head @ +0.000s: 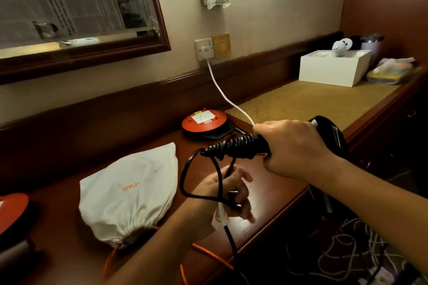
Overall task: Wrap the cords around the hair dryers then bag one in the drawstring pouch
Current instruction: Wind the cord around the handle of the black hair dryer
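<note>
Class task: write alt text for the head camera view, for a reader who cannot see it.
A person's right hand grips a black hair dryer by its handle above a wooden desk, while the left hand holds its black cord, partly coiled round the handle. A white drawstring pouch lies on the desk.

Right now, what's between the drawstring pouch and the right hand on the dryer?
Head view: the black cord loops down from the hair dryer, between the drawstring pouch and the right hand; the left hand holds it above the desk.
</note>
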A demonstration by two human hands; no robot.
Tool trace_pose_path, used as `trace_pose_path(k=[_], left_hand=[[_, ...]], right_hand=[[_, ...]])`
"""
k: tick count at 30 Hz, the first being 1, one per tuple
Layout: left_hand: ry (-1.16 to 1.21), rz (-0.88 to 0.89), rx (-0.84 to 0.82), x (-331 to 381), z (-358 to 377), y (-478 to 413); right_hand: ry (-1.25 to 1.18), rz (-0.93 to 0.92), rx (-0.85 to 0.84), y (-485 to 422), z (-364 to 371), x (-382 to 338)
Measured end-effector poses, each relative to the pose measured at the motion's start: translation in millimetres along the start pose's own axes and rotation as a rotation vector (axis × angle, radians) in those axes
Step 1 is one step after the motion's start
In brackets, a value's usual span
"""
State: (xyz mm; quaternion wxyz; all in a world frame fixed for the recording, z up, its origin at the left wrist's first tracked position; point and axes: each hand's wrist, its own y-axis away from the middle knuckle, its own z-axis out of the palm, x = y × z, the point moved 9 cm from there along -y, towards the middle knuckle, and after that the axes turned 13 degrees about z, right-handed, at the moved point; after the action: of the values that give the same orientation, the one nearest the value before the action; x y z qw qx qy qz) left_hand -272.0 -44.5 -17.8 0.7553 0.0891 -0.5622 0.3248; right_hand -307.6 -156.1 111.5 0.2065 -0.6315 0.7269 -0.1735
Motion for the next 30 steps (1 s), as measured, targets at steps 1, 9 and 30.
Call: trace_pose_path(k=[1,9,30], left_hand=[[-0.024,0.041,-0.051,7,1,5],[-0.928,0.160,-0.105,7,8,18],[-1.488,0.386,-0.173,129,11,-38]], right_hand=[[0.007,-0.023,0.008,0,0,0],[-0.198,0.060,-0.004,-9,-14,8],[0.213,-0.308,-0.043,27,10,-22]])
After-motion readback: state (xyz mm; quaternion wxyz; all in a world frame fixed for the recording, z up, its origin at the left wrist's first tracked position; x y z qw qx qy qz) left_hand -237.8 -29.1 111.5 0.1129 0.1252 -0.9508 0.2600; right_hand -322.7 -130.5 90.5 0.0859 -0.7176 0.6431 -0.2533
